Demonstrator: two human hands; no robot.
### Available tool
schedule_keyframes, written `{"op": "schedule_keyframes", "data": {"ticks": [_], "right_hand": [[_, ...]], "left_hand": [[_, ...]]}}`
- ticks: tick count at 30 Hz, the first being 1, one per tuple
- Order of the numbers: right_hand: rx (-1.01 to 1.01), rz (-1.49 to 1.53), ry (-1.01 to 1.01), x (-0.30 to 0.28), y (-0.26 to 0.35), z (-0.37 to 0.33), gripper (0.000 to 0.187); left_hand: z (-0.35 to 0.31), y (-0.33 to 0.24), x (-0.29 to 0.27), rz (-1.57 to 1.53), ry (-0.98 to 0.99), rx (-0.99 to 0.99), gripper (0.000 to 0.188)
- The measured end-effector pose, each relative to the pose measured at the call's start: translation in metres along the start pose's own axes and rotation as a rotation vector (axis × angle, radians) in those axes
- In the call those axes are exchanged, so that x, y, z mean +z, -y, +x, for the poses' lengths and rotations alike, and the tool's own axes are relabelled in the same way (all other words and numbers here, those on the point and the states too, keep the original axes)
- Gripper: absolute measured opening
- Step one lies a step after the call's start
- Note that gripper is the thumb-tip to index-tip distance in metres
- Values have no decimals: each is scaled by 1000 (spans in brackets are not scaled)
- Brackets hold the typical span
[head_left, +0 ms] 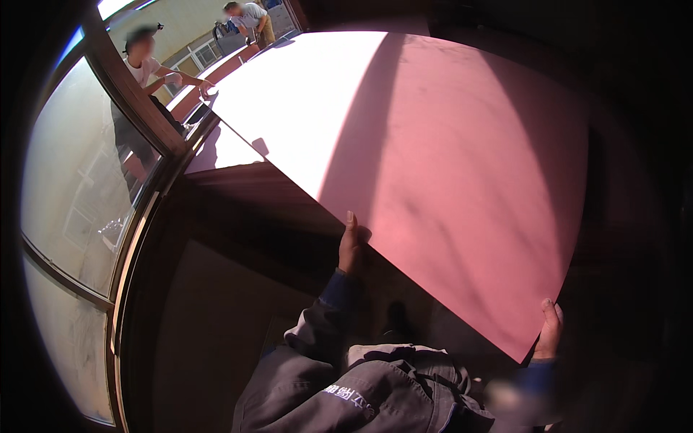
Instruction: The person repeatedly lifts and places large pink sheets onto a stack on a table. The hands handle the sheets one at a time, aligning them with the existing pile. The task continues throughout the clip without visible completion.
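Observation:
A large flat pink board [462,173] stretches from in front of me to the far opening, its left part bleached white by sunlight. My left hand [351,245] grips the board's near left edge, thumb up at the rim and the other fingers hidden below. At the near right corner my right hand [550,328] clasps the edge, thumb on top. On the far left a co-worker in a white top [148,68] has a gloved hand at the board's other end.
To the left stands a wooden-framed glass door [79,180]. Under the board lies another pale sheet [224,150] by the doorway. Outside, a second person [249,18] bends over something beyond the frame. The right side and floor are very dark.

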State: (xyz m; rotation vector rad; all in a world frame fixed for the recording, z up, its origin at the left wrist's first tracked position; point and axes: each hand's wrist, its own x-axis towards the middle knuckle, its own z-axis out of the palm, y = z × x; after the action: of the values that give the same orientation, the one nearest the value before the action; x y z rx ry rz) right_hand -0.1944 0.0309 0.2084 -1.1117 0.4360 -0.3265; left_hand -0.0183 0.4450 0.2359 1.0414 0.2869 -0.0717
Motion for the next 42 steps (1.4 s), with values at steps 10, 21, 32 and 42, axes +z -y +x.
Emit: {"op": "schedule_keyframes", "data": {"ticks": [10, 21, 32, 42], "right_hand": [[2, -17, -507, -173, 33, -198, 47], [25, -52, -791, -207, 41, -244, 55], [-52, 11, -698, -198, 40, -209, 62], [-106, 302, -322, -88, 22, -115, 61]], "left_hand": [[-174, 82, 57, -500, 78, 8, 43], [-195, 120, 129, -332, 109, -76, 18], [-18, 132, 205, -315, 268, -71, 21], [127, 99, 255, -85, 243, -301, 38]]}}
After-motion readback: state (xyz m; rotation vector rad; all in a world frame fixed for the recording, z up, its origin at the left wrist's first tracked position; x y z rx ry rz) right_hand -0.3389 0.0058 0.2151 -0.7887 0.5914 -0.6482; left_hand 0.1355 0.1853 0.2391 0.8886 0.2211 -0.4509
